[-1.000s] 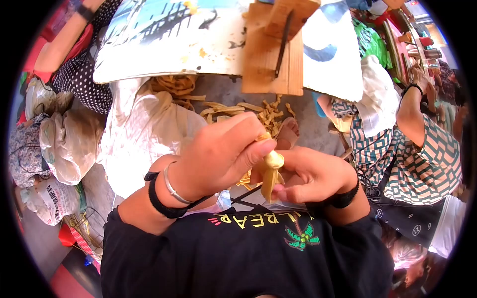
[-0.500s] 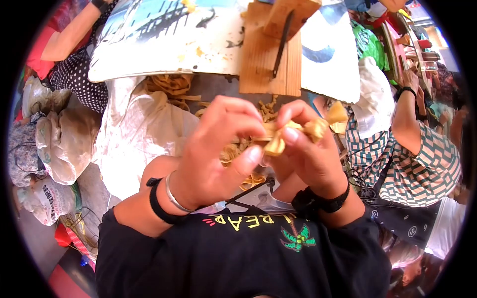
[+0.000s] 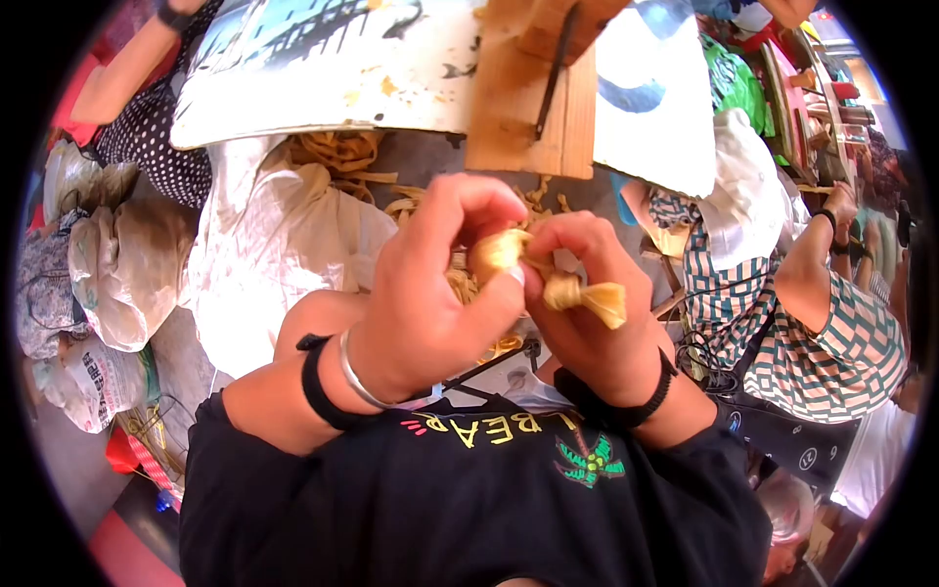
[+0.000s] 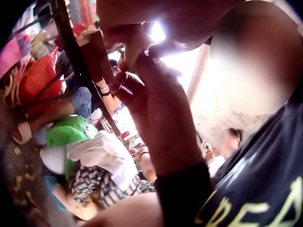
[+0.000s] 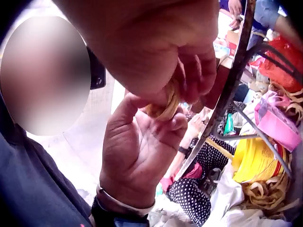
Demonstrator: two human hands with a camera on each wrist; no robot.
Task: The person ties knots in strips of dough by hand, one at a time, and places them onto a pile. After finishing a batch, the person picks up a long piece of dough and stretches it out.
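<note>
In the head view a yellow, flat, ribbon-like strip (image 3: 501, 251) runs between both hands in front of the chest. My left hand (image 3: 416, 284) pinches its bunched, looped part between thumb and fingers. On the other side my right hand (image 3: 608, 338) grips it with curled fingers, and a knotted tail (image 3: 587, 297) with a flared end sticks out over that hand. The right wrist view shows the yellow loop (image 5: 164, 109) held at the left fingertips, with the right hand (image 5: 156, 42) over it. The left wrist view is dark around the strip.
A painted white board (image 3: 313, 88) lies ahead, carrying a wooden block stand (image 3: 533, 117) with a dark metal rod. Beneath it are piles of yellow strips (image 3: 337, 149). White plastic sacks (image 3: 274, 254) stand left. People sit on both sides, one in patterned clothing (image 3: 822, 342) at right.
The hands have shifted from a vertical hold on the strip to a side-by-side hold. The strip's tail now points right over the right hand, and a rounded loop shows at the left fingertips.
</note>
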